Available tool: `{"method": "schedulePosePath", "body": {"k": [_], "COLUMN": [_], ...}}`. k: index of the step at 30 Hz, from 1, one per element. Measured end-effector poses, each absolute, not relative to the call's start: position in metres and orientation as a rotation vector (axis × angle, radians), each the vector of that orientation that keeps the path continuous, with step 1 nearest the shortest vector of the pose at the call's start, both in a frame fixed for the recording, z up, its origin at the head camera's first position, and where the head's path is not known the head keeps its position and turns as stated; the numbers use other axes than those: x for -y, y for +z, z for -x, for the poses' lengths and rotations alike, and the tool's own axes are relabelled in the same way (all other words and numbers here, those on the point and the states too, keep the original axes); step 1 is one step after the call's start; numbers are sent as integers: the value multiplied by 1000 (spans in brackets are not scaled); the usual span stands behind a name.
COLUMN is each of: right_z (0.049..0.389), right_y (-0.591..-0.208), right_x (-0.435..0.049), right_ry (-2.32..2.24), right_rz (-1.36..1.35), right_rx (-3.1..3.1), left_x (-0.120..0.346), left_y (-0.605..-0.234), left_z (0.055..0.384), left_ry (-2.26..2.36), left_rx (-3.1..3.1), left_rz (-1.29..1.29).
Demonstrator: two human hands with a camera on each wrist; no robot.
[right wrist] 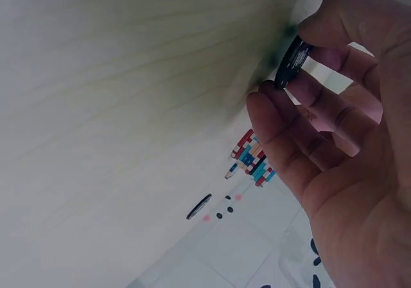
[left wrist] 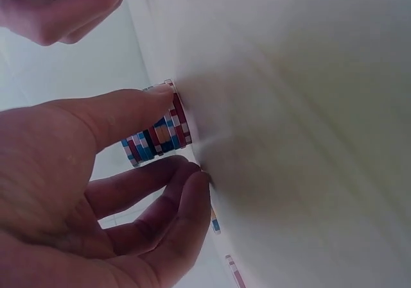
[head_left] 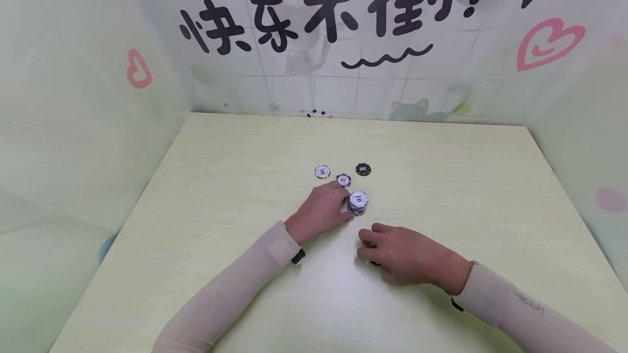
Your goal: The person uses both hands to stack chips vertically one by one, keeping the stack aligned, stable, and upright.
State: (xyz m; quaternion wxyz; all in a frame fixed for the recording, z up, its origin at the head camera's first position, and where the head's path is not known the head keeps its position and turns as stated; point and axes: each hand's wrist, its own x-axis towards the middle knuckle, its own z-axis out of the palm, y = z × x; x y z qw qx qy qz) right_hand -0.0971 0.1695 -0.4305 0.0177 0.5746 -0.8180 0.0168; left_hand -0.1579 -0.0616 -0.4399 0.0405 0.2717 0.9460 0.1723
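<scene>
A short stack of poker chips (head_left: 358,200) stands near the middle of the table, a white-faced chip marked 10 on top. My left hand (head_left: 321,208) holds it low down, thumb (left wrist: 138,108) on the near side and curled fingers on the far side. In the left wrist view the stack's edges (left wrist: 154,140) show red, blue, white and black bands. To the right and nearer, my right hand (head_left: 407,255) pinches a black poker chip (right wrist: 293,62) on edge between thumb and fingers, just over the table. From the head view that chip is mostly hidden by the fingers.
Three loose chips lie flat behind the stack: a white one marked 100 (head_left: 322,171), a blue-rimmed one marked 10 (head_left: 343,180) by the left fingers, and a black one marked 100 (head_left: 363,169). Printed curtains (head_left: 314,86) enclose the pale wooden table (head_left: 235,162).
</scene>
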Motion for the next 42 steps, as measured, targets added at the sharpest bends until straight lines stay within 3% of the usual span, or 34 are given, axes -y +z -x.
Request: {"method": "schedulePosePath", "body": {"k": [27,42], "right_z": [151,180], "right_y": [-405,-414], "right_x": [-179,-165], "right_ry": [409,458], "right_rz": [-1619,-1540], "right_rx": [2461,2480], "left_x": [61,62], "left_y": [-439,-442], "left_z": [157,159], "left_ry": [628,623], "left_rx": [-2864,-2867], "left_rz": [-800,-814]}}
